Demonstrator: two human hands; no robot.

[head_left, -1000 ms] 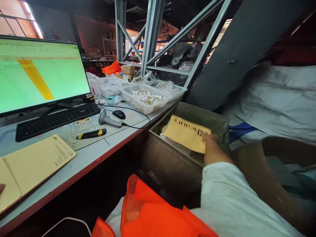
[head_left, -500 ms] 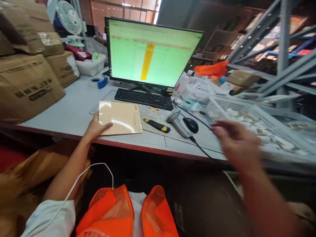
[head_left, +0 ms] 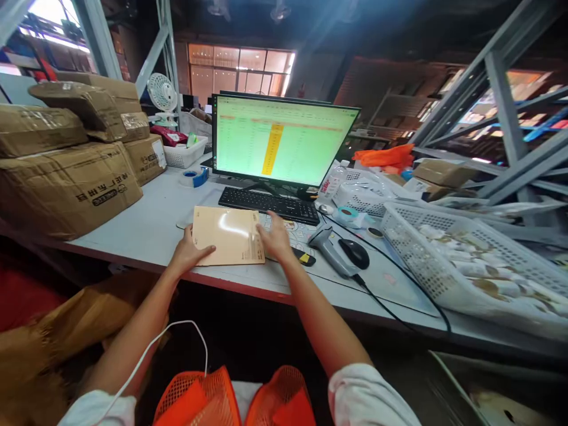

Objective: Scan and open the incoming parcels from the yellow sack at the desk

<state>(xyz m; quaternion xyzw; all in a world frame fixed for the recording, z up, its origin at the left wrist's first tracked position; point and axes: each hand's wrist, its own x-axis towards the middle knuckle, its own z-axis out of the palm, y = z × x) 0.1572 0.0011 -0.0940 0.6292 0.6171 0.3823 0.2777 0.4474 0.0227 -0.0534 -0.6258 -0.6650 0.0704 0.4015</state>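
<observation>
A flat, glossy tan box [head_left: 227,236], slim and with small print along its edges, is held between my hands at the table's front edge. My left hand [head_left: 190,253] grips its left side, thumb across the top face and fingers underneath. At its right edge my right hand [head_left: 276,238] closes on it, thumb against the border. A black and yellow box cutter [head_left: 304,257] lies just right of my right wrist, partly covered by it. Further right sit a grey barcode scanner [head_left: 331,251] and a black mouse [head_left: 354,253].
Behind the box stand a black keyboard [head_left: 270,204] and a lit monitor [head_left: 284,142]. Cardboard boxes [head_left: 75,186] are stacked at the left. A white basket [head_left: 417,266] with several small rolls stands right. Blue tape [head_left: 194,177] lies near the monitor.
My right hand has come from beside the right basket to the right edge of the tan box. The box has turned, its printed side differing. The view has tilted up.
</observation>
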